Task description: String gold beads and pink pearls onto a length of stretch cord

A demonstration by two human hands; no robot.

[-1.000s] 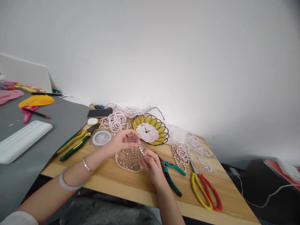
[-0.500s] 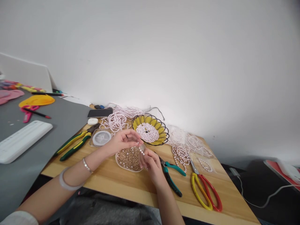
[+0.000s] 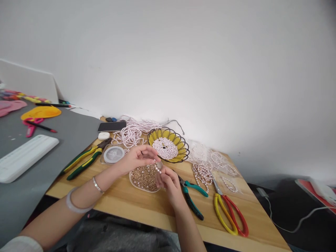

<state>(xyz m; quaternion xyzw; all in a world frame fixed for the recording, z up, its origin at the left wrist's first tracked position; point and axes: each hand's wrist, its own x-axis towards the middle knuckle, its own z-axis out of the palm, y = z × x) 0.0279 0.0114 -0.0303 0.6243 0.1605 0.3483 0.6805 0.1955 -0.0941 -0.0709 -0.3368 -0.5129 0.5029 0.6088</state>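
Note:
A short string of pale beads point(image 3: 158, 169) stretches between my two hands. Its upper end is pinched in the fingertips of my left hand point(image 3: 140, 158), which comes from the left with a silver bangle and a pale bangle on the arm. The lower end runs into the closed fingers of my right hand point(image 3: 169, 180). Just below the hands is a clear tub of small gold beads point(image 3: 144, 177), partly hidden by my fingers. Behind them sits a black wire basket with a yellow lining point(image 3: 183, 148), holding pale pink beads point(image 3: 165, 148).
Teal-handled pliers point(image 3: 193, 196) and red-and-yellow scissors point(image 3: 227, 210) lie to the right, near bead strands point(image 3: 202, 173). Green-and-yellow pliers point(image 3: 85, 159), a thread spool point(image 3: 113, 154) and a phone point(image 3: 112, 126) lie left. More bead strands point(image 3: 130, 135) are heaped at the back.
Both hands stay almost in place. The bead string between them has shifted very slightly; everything else on the table is as before.

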